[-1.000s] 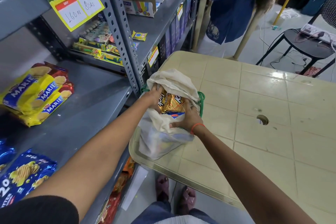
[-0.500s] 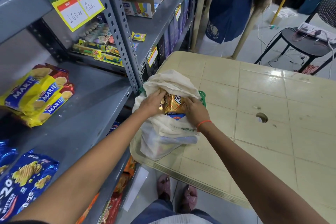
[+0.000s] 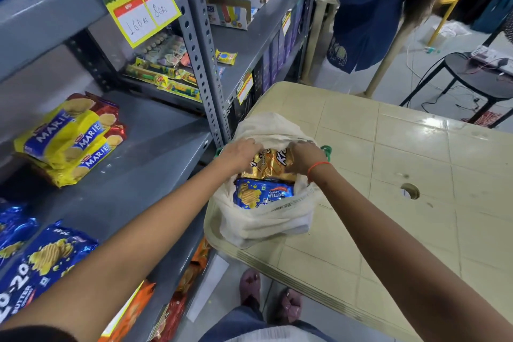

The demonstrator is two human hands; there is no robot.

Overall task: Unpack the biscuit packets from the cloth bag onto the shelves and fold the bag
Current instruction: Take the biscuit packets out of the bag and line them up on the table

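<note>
Gripping gold packet (image 3: 270, 164) from both ends, left hand (image 3: 240, 154) and right hand (image 3: 304, 157) closed on it inside bag (image 3: 266, 219); mouth spread wide for lifting clear.

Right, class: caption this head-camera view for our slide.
Both hands, left and right, grip a gold biscuit packet inside the cloth bag.
</note>
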